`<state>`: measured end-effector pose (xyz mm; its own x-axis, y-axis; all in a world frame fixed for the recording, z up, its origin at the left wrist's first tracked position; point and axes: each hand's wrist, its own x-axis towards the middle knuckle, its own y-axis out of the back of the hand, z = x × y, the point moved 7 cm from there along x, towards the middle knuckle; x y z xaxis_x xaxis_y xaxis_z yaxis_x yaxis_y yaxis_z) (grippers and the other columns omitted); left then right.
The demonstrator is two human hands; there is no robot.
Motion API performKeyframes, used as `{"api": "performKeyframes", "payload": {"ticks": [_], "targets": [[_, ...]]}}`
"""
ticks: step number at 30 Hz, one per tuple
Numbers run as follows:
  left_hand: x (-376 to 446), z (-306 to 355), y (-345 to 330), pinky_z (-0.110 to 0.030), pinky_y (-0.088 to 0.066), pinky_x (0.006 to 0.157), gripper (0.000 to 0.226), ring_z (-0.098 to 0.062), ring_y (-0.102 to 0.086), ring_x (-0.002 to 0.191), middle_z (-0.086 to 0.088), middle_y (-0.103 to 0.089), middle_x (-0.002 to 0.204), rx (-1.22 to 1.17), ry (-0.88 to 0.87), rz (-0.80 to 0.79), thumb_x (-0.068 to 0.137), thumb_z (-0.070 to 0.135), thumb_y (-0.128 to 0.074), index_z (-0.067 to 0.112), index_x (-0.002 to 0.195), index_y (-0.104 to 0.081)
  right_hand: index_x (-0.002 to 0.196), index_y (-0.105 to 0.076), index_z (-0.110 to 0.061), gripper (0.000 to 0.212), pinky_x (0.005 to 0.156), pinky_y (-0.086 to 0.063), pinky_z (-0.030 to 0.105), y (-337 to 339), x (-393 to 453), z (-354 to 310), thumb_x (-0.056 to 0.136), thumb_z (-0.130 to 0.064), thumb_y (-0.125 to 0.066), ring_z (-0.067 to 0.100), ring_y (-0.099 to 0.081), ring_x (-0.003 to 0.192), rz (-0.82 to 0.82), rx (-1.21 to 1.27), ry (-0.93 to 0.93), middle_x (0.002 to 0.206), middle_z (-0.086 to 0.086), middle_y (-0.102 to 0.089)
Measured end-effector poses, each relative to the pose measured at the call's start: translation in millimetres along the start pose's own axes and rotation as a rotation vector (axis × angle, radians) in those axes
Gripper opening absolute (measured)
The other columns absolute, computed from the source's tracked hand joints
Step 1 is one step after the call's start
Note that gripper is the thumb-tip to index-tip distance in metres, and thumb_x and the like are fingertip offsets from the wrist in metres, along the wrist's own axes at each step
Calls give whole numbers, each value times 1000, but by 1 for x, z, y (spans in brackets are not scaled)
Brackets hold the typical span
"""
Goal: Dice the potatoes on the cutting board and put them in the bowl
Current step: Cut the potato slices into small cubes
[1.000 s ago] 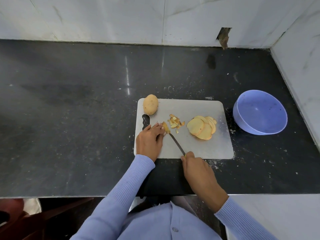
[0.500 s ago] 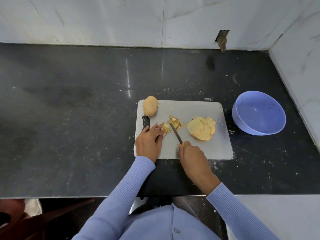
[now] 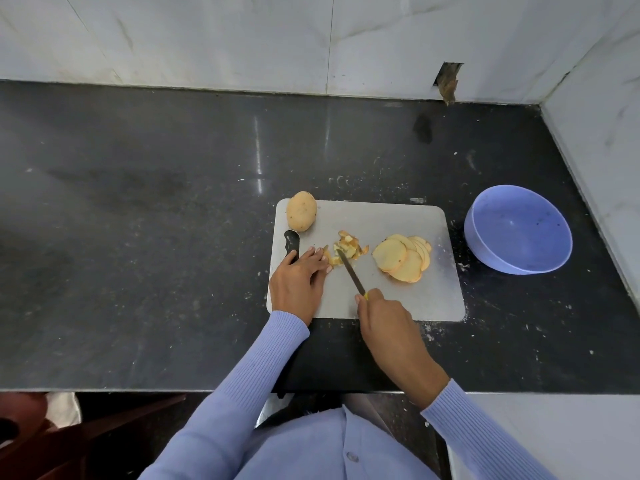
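Gripping the knife [image 3: 350, 271], the right hand [image 3: 384, 320] chops beside the flat left hand [image 3: 299, 280] — fingertips risk a nick.

A dark grey polished stone counter [image 3: 156, 237], speckled with pale crumbs, meets white marble-like wall tiles [image 3: 207, 39] behind and at the right. A small broken hole [image 3: 448, 79] opens in the back wall. At bottom left stands perhaps a reddish-brown wooden chair [image 3: 52, 441].
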<state>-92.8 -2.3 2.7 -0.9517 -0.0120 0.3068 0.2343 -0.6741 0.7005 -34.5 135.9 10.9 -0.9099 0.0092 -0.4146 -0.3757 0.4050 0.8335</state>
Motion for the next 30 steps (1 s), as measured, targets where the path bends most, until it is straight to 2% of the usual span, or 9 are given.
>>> {"api": "performKeyframes", "payload": {"ticks": [5,10,13,16,20,23,26,30], "targets": [[-1,3,2,-41,-40,99,13,-22,-67,101,-6,-73,97,34,-12,12,72,4,-79,10,83,-77,106,-47,-14,34,71,-50,32,-4,1,5,104,-37,-23,18,-59,78,-16,-29,-21,88,4,-58],[1,-4,-1,-47,-25,109,6,-33,-52,123,-14,-62,123,81,2,-6,73,13,-79,16,79,-77,106,-49,-13,36,70,-48,35,7,10,-1,104,-38,-23,20,-57,78,56,-1,7,87,5,-58],[0,-9,4,-50,-27,109,8,-33,-48,126,-14,-57,130,43,59,24,71,17,-81,17,78,-77,105,-49,-13,37,63,-41,32,8,15,-12,104,-38,-23,19,-53,74,80,-4,53,82,2,-54],[-1,-14,5,-52,-33,102,9,-35,-48,122,-13,-58,130,17,114,31,69,18,-83,18,76,-77,104,-48,-14,36,61,-37,31,4,16,-17,104,-38,-22,18,-50,72,75,-22,70,80,1,-50],[-1,-16,4,-46,-33,101,9,-33,-47,121,-10,-60,127,15,167,19,69,20,-83,19,75,-77,105,-48,-13,35,61,-36,30,0,17,-21,104,-37,-23,18,-50,72,70,-18,64,80,1,-50],[-1,-16,6,-46,-37,99,9,-30,-49,116,-6,-65,118,9,205,22,69,20,-83,19,75,-77,108,-49,-13,35,62,-37,28,-4,19,-22,104,-36,-23,17,-51,73,61,-36,51,82,1,-50],[1,-14,8,-41,-38,93,10,-28,-52,108,-5,-66,107,27,194,25,68,21,-84,18,74,-77,109,-48,-12,34,62,-35,29,-5,18,-23,105,-35,-23,17,-48,74,50,-29,35,83,1,-48],[5,-13,8,-35,-34,87,11,-30,-53,102,-5,-66,99,52,190,-10,65,19,-86,17,71,-76,110,-48,-10,34,64,-34,30,-7,20,-26,105,-33,-23,22,-52,79,54,-38,24,96,8,-58]]}}
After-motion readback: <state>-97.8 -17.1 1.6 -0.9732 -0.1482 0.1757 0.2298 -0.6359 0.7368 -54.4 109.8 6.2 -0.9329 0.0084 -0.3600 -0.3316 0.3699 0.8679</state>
